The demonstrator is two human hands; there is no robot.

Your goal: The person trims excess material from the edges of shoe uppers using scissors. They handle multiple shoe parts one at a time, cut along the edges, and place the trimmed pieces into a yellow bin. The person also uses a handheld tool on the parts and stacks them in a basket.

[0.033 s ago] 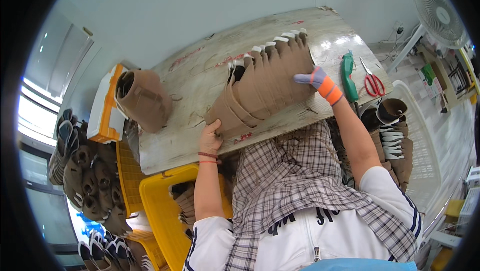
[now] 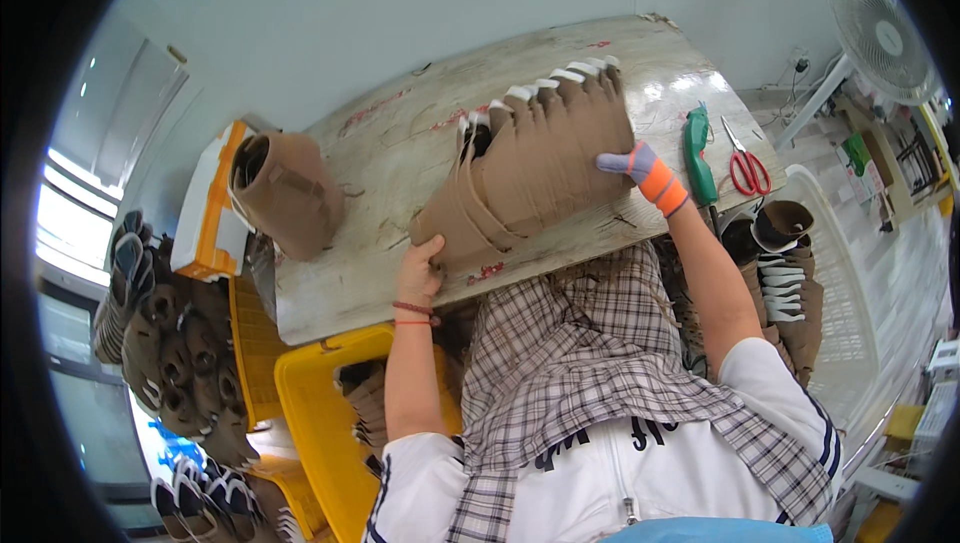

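Observation:
A long stack of nested brown shoe uppers (image 2: 545, 178) with white linings lies slantwise over the worn table (image 2: 400, 153). My bare left hand (image 2: 421, 271) grips its lower left end, thumb on top and the other fingers mostly hidden. At the stack's right end, my right hand (image 2: 638, 175), in a grey glove with an orange cuff, presses its thumb on the near side; its other fingers are out of sight beneath. A second roll of brown uppers (image 2: 290, 198) stands at the table's left edge. Right of the stack lie a green handheld tool (image 2: 699, 158) and red-handled scissors (image 2: 746, 168).
Below the table's left side is a yellow crate (image 2: 310, 413) holding uppers. More stacked uppers (image 2: 180, 363) fill the far left. A white-and-orange box (image 2: 210, 213) sits beside the table. On the right are a white basket (image 2: 845, 323) and a fan (image 2: 885, 33).
The right end of the stack has shifted slightly, and my right hand has moved a little right and down. My left hand keeps its hold.

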